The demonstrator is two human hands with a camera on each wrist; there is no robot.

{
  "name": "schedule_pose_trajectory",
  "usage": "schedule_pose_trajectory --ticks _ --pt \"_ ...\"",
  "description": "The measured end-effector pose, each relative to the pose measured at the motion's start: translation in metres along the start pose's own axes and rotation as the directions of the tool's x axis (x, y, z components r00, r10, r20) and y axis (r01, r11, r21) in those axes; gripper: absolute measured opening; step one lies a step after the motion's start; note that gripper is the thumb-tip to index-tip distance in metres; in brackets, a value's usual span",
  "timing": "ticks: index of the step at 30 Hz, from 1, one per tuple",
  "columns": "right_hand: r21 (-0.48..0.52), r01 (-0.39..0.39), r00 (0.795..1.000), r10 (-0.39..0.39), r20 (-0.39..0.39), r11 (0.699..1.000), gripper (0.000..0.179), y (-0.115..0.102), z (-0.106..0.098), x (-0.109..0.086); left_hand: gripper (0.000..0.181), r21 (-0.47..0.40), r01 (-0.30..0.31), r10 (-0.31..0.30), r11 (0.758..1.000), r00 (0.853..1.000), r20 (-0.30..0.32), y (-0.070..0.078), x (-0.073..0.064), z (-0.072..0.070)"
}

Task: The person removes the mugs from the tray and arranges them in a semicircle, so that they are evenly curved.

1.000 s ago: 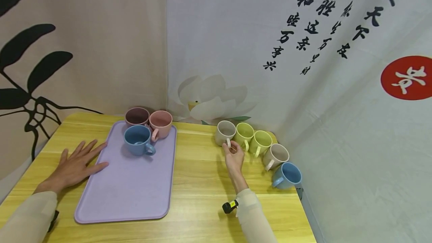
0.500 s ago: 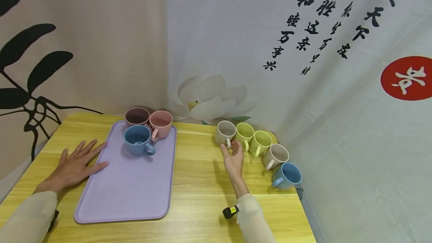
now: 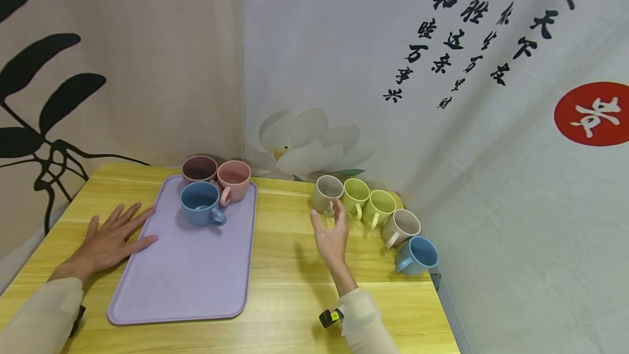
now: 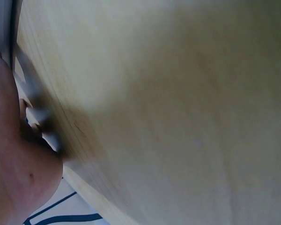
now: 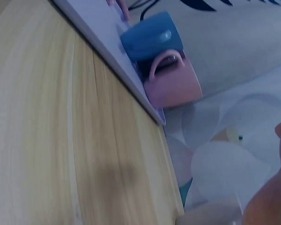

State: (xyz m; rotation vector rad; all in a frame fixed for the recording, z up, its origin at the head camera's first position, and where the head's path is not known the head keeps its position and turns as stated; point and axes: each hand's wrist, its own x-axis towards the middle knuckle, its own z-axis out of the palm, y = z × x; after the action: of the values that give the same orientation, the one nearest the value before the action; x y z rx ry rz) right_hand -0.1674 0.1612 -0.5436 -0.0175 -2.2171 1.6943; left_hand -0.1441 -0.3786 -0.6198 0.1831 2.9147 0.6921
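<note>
Right hand [image 3: 331, 236] raised over the table [image 3: 285, 266], thumb and fingers spread apart in a wide C, gap between them. Grey mug [image 3: 326, 187] nearest, at the hand's 12 o'clock, upright at the table's far edge. Fingertips overlap its handle in the head view; contact can't be told.

Left hand [image 3: 105, 245] flat, fingers splayed, palm down at the tray's 9 o'clock. Thumb and index tip reach over the rim of the purple tray [image 3: 191, 277]; the rest lies on the table.

On the tray, from its middle: blue mug [image 3: 199, 209] near 12, handle toward 4; dark mug [image 3: 198, 172] farther out at 12, partly behind it; pink mug [image 3: 237, 184] at 1, handle toward 7. All upright.

Row curving off from the grey mug, clock from right hand: first lime mug [image 3: 355, 198] at 1, second lime mug [image 3: 380, 209] at 2, beige mug [image 3: 404, 227] and light-blue mug [image 3: 423, 258] around 3. Each just beside its neighbour, upright.

Behind: printed cloth [image 3: 304, 59]. Black wrist device [image 3: 330, 317] on right sleeve [image 3: 366, 321]. Left-wrist view mostly blurred tabletop.
</note>
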Motion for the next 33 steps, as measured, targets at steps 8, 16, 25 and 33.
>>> schedule_pose_trajectory --ticks 8,16,25,33 --pt "-0.003 0.044 0.988 -0.043 0.150 0.999 0.079 -0.015 0.023 -0.012 0.096 0.008 0.001 -0.001 1.000 1.000 -0.002 0.003 -0.001 -0.001" --pt "-0.034 0.090 0.962 -0.078 0.262 0.995 0.074 -0.021 0.057 -0.026 0.097 0.018 0.001 -0.001 1.000 1.000 0.005 0.004 0.000 -0.003" --pt "-0.076 0.092 0.922 -0.056 0.383 0.993 0.076 -0.026 0.090 -0.038 0.096 0.022 -0.004 0.005 1.000 1.000 -0.004 0.005 -0.002 -0.003" --pt "-0.104 0.072 0.892 -0.018 0.452 0.992 0.076 -0.032 0.113 -0.042 0.096 0.017 -0.008 0.009 1.000 1.000 -0.019 0.003 -0.001 -0.001"
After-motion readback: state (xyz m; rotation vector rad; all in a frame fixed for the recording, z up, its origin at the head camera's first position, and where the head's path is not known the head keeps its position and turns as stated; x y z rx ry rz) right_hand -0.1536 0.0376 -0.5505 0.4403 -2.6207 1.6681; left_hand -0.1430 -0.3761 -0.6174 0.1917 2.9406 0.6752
